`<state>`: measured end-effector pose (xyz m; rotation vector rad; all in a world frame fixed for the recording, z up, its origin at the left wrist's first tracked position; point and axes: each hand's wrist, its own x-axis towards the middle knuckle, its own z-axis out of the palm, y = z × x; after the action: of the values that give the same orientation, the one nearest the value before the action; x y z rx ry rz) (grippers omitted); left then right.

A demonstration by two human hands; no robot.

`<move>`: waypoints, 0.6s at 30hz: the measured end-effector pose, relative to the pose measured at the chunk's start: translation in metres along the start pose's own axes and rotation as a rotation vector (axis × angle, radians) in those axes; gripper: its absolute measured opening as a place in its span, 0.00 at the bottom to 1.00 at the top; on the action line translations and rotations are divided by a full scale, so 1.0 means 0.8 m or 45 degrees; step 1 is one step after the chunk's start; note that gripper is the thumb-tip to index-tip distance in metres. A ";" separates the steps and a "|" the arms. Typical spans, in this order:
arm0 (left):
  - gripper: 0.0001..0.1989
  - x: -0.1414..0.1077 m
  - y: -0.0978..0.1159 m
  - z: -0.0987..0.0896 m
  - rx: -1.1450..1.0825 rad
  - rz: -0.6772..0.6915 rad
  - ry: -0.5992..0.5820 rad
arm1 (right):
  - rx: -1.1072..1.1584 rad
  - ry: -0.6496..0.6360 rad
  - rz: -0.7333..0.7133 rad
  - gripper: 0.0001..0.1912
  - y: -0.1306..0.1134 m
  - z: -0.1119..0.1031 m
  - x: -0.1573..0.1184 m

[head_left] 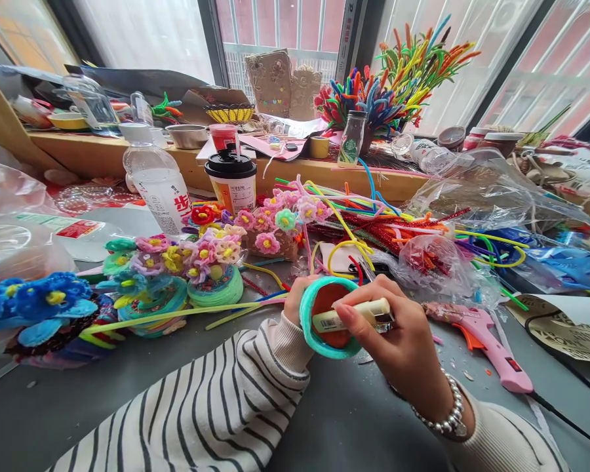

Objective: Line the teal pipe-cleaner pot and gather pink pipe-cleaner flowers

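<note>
Above the grey tabletop (344, 410), holding one small pot (307, 326) against the left hand (297, 298), tilting its round mouth toward the camera. Hiding most of the left fingers behind the pot; impossible to tell how far closed. Clamping the right thumb and fingers of the right hand (406, 334) on one pale tube (368, 311), directing its barcoded end across the pot's opening. Showing a fuzzy turquoise rim on the pot and an orange-brown inside. Wearing one beaded bracelet (452, 410) on the right wrist. Lying just to the right: one pink glue gun (491, 344) with an orange trigger. Standing to the left: three flower-topped pots (221, 292), one bearing blue blooms. Standing behind: one brown holder (288, 250) of pink flowers, one black-lidded cup (233, 187) and one white-capped bottle (150, 177). Piling up beyond the hands: fuzzy stems (373, 226), too many for counting. Lining the wooden ledge (398, 187) farther back: two brown boards (270, 82) and one glass bottle (353, 137).
</note>
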<state>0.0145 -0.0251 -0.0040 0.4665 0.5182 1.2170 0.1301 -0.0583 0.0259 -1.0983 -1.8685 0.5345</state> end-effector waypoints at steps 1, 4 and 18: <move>0.13 0.001 -0.001 -0.002 -0.020 -0.026 -0.053 | 0.002 -0.005 0.000 0.06 0.000 0.001 0.000; 0.14 0.002 -0.003 -0.005 -0.047 -0.085 -0.169 | -0.016 -0.007 -0.002 0.06 -0.002 0.002 -0.001; 0.15 0.000 -0.003 -0.004 -0.023 -0.065 -0.108 | -0.050 -0.125 0.007 0.06 -0.004 -0.003 0.003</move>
<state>0.0142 -0.0252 -0.0080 0.4844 0.4438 1.1469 0.1304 -0.0582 0.0306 -1.1210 -1.9685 0.5660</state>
